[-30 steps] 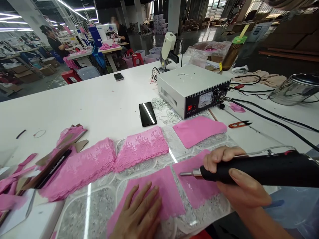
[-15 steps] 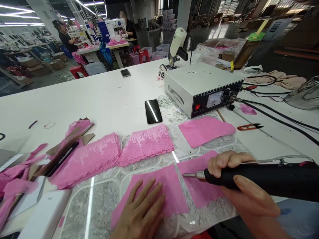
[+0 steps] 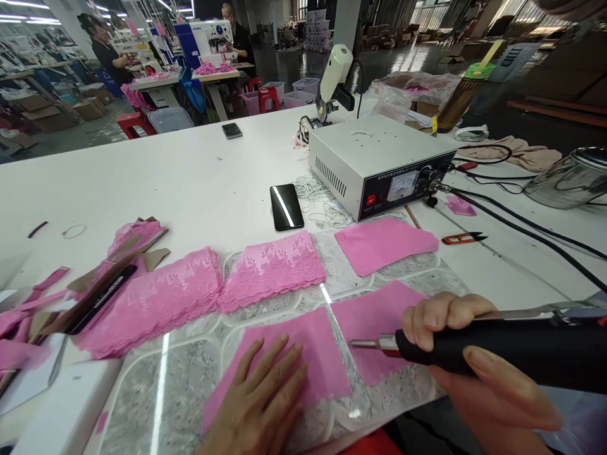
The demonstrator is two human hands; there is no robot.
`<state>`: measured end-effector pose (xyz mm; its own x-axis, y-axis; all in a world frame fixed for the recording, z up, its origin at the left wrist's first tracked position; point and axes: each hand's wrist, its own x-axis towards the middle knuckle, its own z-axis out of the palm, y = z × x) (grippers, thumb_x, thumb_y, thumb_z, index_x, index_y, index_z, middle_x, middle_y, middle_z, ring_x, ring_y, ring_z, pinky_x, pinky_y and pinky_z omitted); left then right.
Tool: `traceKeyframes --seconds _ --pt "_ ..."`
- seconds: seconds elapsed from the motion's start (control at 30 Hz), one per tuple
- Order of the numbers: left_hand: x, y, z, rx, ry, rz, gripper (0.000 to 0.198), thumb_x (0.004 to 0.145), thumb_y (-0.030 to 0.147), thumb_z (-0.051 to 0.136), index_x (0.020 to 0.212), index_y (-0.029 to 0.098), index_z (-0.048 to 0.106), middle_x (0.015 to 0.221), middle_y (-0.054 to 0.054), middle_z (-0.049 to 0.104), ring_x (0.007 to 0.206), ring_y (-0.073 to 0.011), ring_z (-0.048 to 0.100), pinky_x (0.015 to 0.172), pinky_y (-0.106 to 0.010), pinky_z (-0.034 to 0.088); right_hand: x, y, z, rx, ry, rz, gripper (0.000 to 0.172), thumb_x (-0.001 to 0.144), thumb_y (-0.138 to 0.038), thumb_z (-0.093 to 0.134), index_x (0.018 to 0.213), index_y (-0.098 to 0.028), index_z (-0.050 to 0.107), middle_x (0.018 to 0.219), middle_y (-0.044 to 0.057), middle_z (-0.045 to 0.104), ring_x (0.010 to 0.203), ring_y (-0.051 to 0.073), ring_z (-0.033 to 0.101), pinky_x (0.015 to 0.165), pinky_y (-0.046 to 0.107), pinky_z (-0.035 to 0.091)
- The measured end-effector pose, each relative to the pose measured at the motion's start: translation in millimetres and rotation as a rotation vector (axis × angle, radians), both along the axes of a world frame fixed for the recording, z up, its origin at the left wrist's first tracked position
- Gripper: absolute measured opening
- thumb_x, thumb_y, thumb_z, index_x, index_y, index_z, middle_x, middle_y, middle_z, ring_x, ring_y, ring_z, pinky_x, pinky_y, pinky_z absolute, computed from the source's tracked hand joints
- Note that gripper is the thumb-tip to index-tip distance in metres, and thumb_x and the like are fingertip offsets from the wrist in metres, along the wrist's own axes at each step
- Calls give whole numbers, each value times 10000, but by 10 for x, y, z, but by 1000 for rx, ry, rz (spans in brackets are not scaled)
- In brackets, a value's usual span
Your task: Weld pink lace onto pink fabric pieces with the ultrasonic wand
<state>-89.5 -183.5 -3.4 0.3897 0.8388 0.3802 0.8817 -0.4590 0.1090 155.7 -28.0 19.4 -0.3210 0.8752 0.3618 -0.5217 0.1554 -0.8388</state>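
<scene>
Gripping a long black tool (image 3: 535,347) with a slim metal tip (image 3: 367,344), the right hand (image 3: 488,366) has its fingers curled over the handle and thumb alongside. Change over the last second: the tip has shifted slightly toward the wearer, near the side of the right pink fabric panel (image 3: 365,316) that faces its neighbour; it now lies over that panel, just beside the gap. Contact with the cloth: cannot tell. Reading: the action seems centred on this edge. Left hand (image 3: 263,398) unchanged: flat, fingers slightly spread, pressing on the left pink fabric panel (image 3: 327,354), probably steadying it; no object seen in it. Both panels lie on a grey marble-patterned mat (image 3: 184,392). Just behind: a stack of pink scalloped lace (image 3: 272,272) and a plain pink panel (image 3: 386,246). Farther back stands a grey metal box with a dial (image 3: 379,142).
</scene>
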Motion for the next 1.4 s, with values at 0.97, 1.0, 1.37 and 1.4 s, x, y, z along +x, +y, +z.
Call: traceKeyframes --seconds 0.97,1.0,1.37,1.4 --pt "126 576 188 41 289 -146 362 1024 228 440 1357 176 572 1448 -38 535 1380 -237 442 1212 -428 239 275 577 -9 -20 102 -526 116 649 -210 635 765 -218 650 736 -2 590 558 140 545 551 334 479" --pt "164 641 182 31 299 -145 367 1024 227 437 1366 175 562 1443 -41 540 1366 -238 461 1195 -427 284 285 597 -17 -7 97 -547 125 643 -203 625 765 -220 650 736 -2 593 560 143 548 559 339 480" --pt "194 861 46 78 297 -163 386 1056 300 394 1401 195 531 1447 -22 536 1366 -221 464 1217 -426 217 333 681 -79 29 109 -637 157 639 -183 574 784 -209 626 736 -11 591 564 137 543 574 333 464" --pt "193 860 42 89 303 -161 388 1057 300 389 1402 197 531 1448 -20 534 1370 -221 459 1224 -433 185 327 681 -80 26 108 -631 158 642 -183 576 789 -210 627 740 -12 592 565 136 545 576 333 466"
